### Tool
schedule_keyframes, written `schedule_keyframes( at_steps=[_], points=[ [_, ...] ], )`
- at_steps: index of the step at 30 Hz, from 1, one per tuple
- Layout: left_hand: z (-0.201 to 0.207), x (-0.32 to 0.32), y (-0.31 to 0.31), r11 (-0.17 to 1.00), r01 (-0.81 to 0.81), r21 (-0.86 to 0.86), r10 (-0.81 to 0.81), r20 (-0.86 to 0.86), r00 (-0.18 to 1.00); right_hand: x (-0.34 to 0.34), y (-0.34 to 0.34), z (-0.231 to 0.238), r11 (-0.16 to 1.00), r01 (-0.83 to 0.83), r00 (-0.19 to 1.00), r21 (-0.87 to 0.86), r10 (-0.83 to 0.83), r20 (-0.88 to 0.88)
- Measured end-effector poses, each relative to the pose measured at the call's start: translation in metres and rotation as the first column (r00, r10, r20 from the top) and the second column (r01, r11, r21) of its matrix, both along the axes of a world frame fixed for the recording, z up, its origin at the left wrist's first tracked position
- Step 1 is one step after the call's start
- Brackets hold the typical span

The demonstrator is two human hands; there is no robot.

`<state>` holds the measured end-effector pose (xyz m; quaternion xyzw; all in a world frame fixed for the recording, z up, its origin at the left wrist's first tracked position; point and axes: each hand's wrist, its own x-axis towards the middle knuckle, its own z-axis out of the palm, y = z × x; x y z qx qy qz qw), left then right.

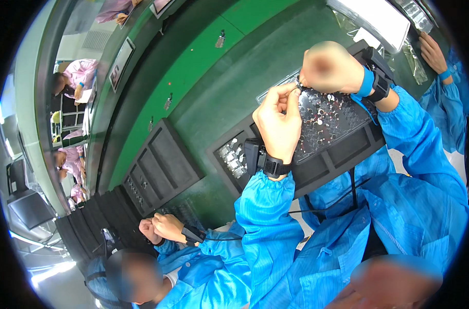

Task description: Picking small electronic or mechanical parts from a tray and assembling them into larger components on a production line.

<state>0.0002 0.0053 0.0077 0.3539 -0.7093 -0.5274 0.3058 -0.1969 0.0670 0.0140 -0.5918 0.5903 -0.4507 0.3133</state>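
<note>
Both hands meet over a black foam tray (324, 177), fingertips almost touching. My left hand (280, 123) is closed in a pinch on a tiny dark piece (298, 86), too small to name. My right hand (337, 72) is closed at the same spot; a blur covers much of it, so its grip is partly hidden. Beneath them a clear plastic tray (307, 156) holds many small round and ring-like metal parts (319, 122). Beside my left wrist, small clear-and-silver pieces (233, 158) lie in a compartment of the foam tray.
Another black foam tray (165, 165) lies to the left on the green bench (193, 116). A co-worker's hands (165, 226) are at lower left, another's hand (434, 52) at upper right near clear plastic bags (414, 62) and a white tray (376, 23). Small metal pieces (220, 39) lie along the far strip.
</note>
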Motion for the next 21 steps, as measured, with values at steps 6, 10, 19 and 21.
schedule_keyframes(
  at_steps=[6,10,19,21],
  points=[
    [0.014,0.012,-0.011,0.996,-0.083,-0.014,0.079,-0.187,0.979,0.004,-0.005,-0.008,0.991,0.000,0.965,-0.136,0.036,0.259],
    [0.071,0.079,-0.014,0.959,-0.237,-0.152,0.225,-0.096,0.970,-0.017,-0.007,-0.016,0.961,0.096,0.993,-0.259,-0.110,-0.040],
    [0.030,0.211,0.031,0.975,-0.126,-0.185,0.206,0.522,0.828,0.001,-0.002,0.010,0.997,0.047,0.999,-0.066,-0.047,0.001],
    [0.020,0.200,0.034,0.962,-0.098,-0.257,0.223,0.520,0.824,0.001,0.000,0.009,0.994,0.048,0.998,-0.099,-0.050,-0.024]
  ],
)
